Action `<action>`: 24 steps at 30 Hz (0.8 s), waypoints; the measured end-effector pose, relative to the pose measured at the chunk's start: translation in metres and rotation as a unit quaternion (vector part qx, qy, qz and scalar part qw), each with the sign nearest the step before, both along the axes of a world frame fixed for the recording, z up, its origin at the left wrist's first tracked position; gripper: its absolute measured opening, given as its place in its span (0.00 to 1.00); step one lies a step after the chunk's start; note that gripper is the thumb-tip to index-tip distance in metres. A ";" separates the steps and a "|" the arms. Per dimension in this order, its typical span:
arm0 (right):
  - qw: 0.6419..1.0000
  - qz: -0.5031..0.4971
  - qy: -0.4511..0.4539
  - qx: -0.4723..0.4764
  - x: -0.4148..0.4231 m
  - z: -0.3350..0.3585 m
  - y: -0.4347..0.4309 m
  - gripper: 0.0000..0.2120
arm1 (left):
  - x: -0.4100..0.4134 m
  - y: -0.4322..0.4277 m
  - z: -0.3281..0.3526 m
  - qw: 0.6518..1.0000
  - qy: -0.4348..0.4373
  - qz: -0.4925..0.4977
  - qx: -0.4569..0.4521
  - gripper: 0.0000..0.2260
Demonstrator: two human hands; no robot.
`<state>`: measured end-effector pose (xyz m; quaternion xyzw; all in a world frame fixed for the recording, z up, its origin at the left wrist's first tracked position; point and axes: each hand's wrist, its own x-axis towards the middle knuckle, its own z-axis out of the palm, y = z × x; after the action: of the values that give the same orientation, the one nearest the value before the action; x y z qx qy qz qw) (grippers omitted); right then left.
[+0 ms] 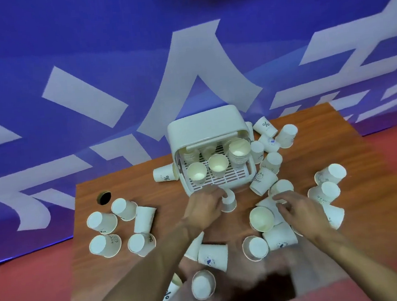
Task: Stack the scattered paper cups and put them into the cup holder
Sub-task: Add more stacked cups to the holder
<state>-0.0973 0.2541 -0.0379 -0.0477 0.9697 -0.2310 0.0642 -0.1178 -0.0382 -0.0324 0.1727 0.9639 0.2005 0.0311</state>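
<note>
Many paper cups (330,174) lie scattered over a brown table (350,142), most on their sides or mouth down.

The left hand (205,207) has its fingers (212,195) curled round a small cup (230,204), gripping it on the table. Just beyond those fingertips is the cup holder (219,185), a white box with its lid (205,125) swung up and its front rim close to the small cup. Inside it, two single cups (197,173) stand mouth up at the front and a stack (239,151) leans at the back right.

The right hand (301,211) has its fingers (282,200) bent, with the tips against the side of a tipped cup (262,219) that lies with its mouth toward the camera. The hand is blurred, so I cannot tell whether the fingers pinch this cup or only touch it.

Between the right fingertips and the holder, more cups crowd together, one of them marked with a little bear (262,180). A cluster of five (123,208) sits well to the left of the left fingers, with a round hole (104,198) in the table beyond it. Behind both wrists, under the forearms, several cups (213,257) lie near the table's front edge.

A blue banner (112,50) with large pale characters rises behind the table, and red floor (25,297) shows on either side.
</note>
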 end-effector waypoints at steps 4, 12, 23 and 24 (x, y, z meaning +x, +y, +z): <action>0.999 -0.042 -0.018 0.000 0.040 0.008 0.016 0.11 | 0.003 0.038 0.001 0.997 -0.017 -0.081 0.007 0.11; 0.993 -0.107 -0.027 0.043 0.096 0.005 0.043 0.08 | 0.019 0.074 -0.004 0.986 -0.022 -0.163 0.000 0.17; 0.994 -0.067 -0.054 0.065 0.088 -0.008 0.088 0.07 | 0.013 0.123 -0.006 0.964 -0.070 -0.171 -0.193 0.12; 0.994 -0.066 -0.055 0.065 0.081 -0.009 0.094 0.07 | 0.014 0.127 -0.008 0.961 -0.086 -0.170 -0.202 0.12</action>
<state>-0.0161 0.3479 -0.0468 0.0332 0.9787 -0.1736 0.1048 -0.1036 0.0889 -0.0402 0.3061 0.9344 0.0072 0.1819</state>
